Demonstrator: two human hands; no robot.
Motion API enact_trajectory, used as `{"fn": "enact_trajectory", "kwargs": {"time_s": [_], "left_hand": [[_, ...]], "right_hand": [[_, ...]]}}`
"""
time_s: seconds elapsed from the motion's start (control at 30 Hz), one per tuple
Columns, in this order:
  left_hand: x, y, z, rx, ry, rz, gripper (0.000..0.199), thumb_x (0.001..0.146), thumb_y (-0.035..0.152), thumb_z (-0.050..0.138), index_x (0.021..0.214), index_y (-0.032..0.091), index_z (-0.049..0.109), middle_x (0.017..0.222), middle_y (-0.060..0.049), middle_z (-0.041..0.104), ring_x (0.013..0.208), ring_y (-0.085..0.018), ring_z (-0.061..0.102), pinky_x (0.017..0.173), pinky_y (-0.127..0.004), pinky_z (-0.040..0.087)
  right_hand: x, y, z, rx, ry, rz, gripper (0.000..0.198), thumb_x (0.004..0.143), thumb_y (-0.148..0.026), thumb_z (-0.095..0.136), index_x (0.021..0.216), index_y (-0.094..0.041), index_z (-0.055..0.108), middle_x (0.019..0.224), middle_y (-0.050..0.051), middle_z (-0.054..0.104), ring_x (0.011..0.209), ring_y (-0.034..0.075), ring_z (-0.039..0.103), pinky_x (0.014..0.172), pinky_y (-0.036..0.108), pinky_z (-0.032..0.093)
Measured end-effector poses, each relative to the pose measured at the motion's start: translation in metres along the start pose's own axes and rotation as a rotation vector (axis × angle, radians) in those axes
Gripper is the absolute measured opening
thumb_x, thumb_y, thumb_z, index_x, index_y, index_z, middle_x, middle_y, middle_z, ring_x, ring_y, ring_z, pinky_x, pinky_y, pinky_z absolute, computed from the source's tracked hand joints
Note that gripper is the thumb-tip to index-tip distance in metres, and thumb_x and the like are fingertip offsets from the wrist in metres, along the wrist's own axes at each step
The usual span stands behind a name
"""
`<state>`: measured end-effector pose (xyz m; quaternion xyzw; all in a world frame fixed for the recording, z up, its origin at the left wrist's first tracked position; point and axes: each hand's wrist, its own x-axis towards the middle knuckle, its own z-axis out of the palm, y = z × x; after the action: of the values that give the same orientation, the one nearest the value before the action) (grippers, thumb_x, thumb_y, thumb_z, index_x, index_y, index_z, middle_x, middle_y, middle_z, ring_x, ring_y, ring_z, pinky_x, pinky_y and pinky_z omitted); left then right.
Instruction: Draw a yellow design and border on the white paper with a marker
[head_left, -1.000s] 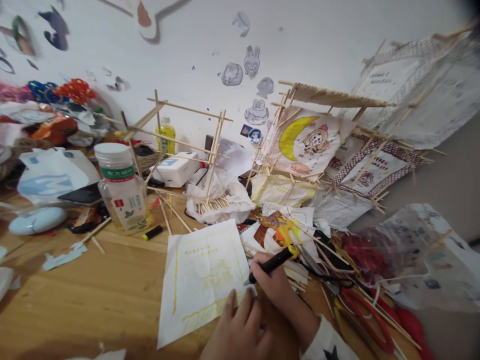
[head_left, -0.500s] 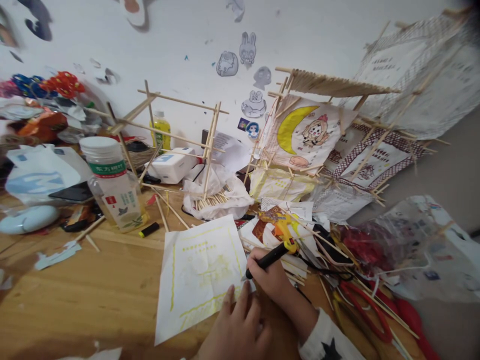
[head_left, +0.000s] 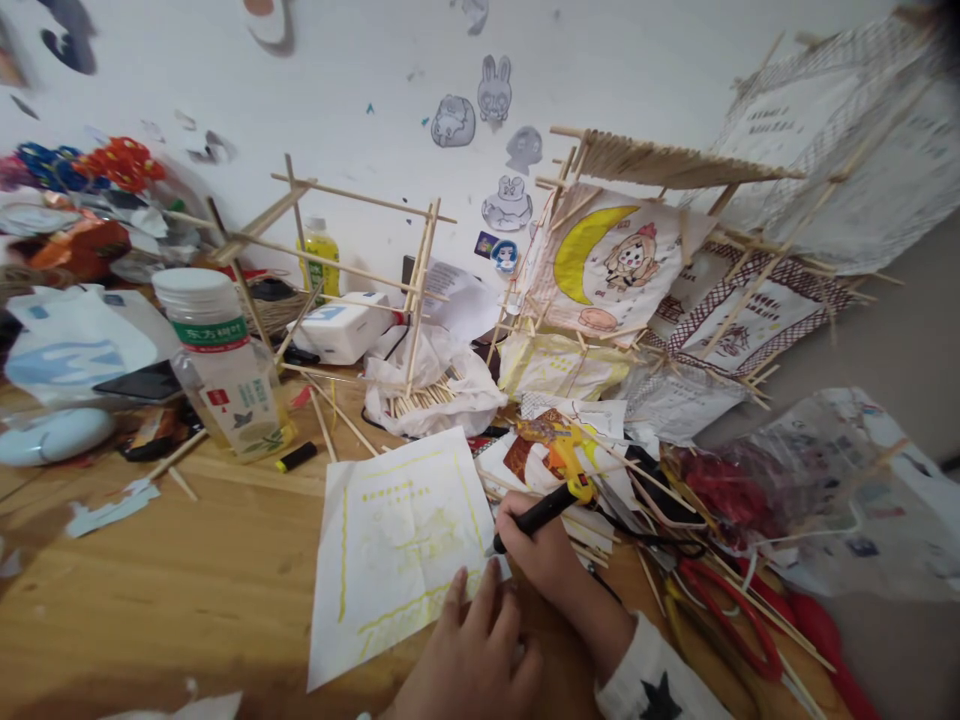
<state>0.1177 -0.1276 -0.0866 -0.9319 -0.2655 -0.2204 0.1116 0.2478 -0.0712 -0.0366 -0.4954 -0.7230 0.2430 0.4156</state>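
A white sheet of paper (head_left: 382,570) with a yellow border, rows of small yellow marks and a faint yellow drawing lies on the wooden table. My right hand (head_left: 541,552) grips a black marker (head_left: 541,515) with a yellow end, its tip down at the sheet's right edge. Fingers stretched, my left hand (head_left: 476,650) rests at the lower right part of the paper. The black marker cap (head_left: 296,458) lies apart, beyond the sheet's upper left corner.
A clear bottle (head_left: 232,385) stands at the left, before an open stick frame (head_left: 337,265). Paper-covered stick lanterns (head_left: 611,260) fill the back right. Red-handled scissors (head_left: 731,610) and loose sticks lie right of my forearm. A plastic bag (head_left: 442,385) holds many short sticks.
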Motion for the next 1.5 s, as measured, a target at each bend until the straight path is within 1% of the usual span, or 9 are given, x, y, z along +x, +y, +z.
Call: {"fn": "enact_trajectory", "kwargs": {"time_s": [0.13, 0.27, 0.4, 0.57, 0.73, 0.93, 1.17, 1.27, 1.5], "left_hand": [[-0.001, 0.001, 0.0, -0.023, -0.04, -0.017, 0.023, 0.088, 0.034, 0.047, 0.086, 0.022, 0.066, 0.108, -0.013, 0.061, 0.108, -0.034, 0.052, 0.081, -0.054, 0.043], [-0.001, 0.002, 0.002, -0.018, -0.023, -0.015, 0.021, 0.088, 0.033, 0.048, 0.088, 0.022, 0.065, 0.108, -0.013, 0.062, 0.109, -0.033, 0.052, 0.083, -0.052, 0.043], [0.0, 0.001, 0.001, -0.018, -0.022, -0.013, 0.02, 0.088, 0.034, 0.049, 0.09, 0.023, 0.065, 0.106, -0.011, 0.063, 0.107, -0.032, 0.053, 0.081, -0.052, 0.044], [0.001, 0.001, -0.002, -0.001, 0.032, -0.019, 0.021, 0.088, 0.035, 0.047, 0.086, 0.023, 0.064, 0.099, -0.012, 0.064, 0.102, -0.034, 0.056, 0.076, -0.053, 0.046], [0.001, 0.001, -0.003, -0.014, -0.024, -0.011, 0.02, 0.088, 0.032, 0.046, 0.089, 0.023, 0.064, 0.103, -0.012, 0.063, 0.105, -0.034, 0.054, 0.079, -0.054, 0.045], [0.0, 0.002, 0.001, -0.01, 0.002, -0.014, 0.022, 0.089, 0.032, 0.044, 0.088, 0.023, 0.064, 0.103, -0.013, 0.063, 0.104, -0.035, 0.055, 0.077, -0.055, 0.044], [0.001, 0.0, -0.008, -0.026, -0.109, -0.007, 0.021, 0.09, 0.034, 0.045, 0.095, 0.024, 0.063, 0.11, -0.01, 0.062, 0.108, -0.032, 0.052, 0.082, -0.052, 0.043], [0.001, 0.0, -0.009, -0.017, -0.077, -0.011, 0.02, 0.089, 0.034, 0.045, 0.094, 0.025, 0.063, 0.109, -0.009, 0.063, 0.108, -0.031, 0.053, 0.082, -0.051, 0.043], [0.0, 0.001, -0.002, 0.02, 0.008, -0.006, 0.021, 0.089, 0.035, 0.044, 0.091, 0.024, 0.062, 0.108, -0.011, 0.063, 0.105, -0.032, 0.054, 0.079, -0.052, 0.044]], "right_hand": [[-0.001, -0.003, -0.001, 0.061, -0.002, 0.035, 0.019, 0.075, -0.019, 0.039, 0.055, -0.02, 0.039, 0.052, -0.004, 0.041, 0.052, 0.012, 0.042, 0.051, 0.023, 0.035], [-0.001, -0.003, 0.0, 0.066, -0.013, 0.041, 0.02, 0.075, -0.019, 0.04, 0.055, -0.02, 0.04, 0.052, -0.004, 0.043, 0.052, 0.012, 0.043, 0.051, 0.023, 0.035], [-0.001, -0.001, 0.001, 0.039, -0.03, 0.031, 0.02, 0.075, -0.019, 0.04, 0.055, -0.02, 0.04, 0.051, -0.004, 0.043, 0.052, 0.012, 0.043, 0.051, 0.023, 0.036], [-0.001, 0.001, 0.001, 0.037, -0.046, 0.044, 0.019, 0.075, -0.02, 0.041, 0.055, -0.02, 0.041, 0.052, -0.004, 0.043, 0.053, 0.013, 0.044, 0.052, 0.023, 0.035], [-0.001, -0.002, 0.001, 0.045, -0.071, 0.053, 0.019, 0.074, -0.021, 0.041, 0.055, -0.021, 0.04, 0.051, -0.004, 0.043, 0.052, 0.013, 0.044, 0.052, 0.024, 0.035], [-0.001, -0.003, 0.0, 0.052, -0.081, 0.059, 0.018, 0.073, -0.021, 0.04, 0.055, -0.021, 0.04, 0.051, -0.003, 0.043, 0.052, 0.012, 0.044, 0.051, 0.023, 0.035], [-0.001, 0.0, 0.001, 0.041, -0.057, 0.047, 0.019, 0.073, -0.022, 0.039, 0.055, -0.021, 0.038, 0.052, -0.003, 0.041, 0.053, 0.012, 0.042, 0.052, 0.023, 0.033], [-0.001, -0.001, 0.001, 0.039, -0.04, 0.063, 0.019, 0.074, -0.024, 0.038, 0.055, -0.021, 0.039, 0.053, -0.003, 0.041, 0.053, 0.013, 0.042, 0.052, 0.024, 0.034], [0.0, -0.003, -0.001, 0.088, -0.081, 0.079, 0.018, 0.073, -0.023, 0.039, 0.055, -0.021, 0.04, 0.051, -0.003, 0.042, 0.052, 0.013, 0.043, 0.052, 0.024, 0.034]]}}
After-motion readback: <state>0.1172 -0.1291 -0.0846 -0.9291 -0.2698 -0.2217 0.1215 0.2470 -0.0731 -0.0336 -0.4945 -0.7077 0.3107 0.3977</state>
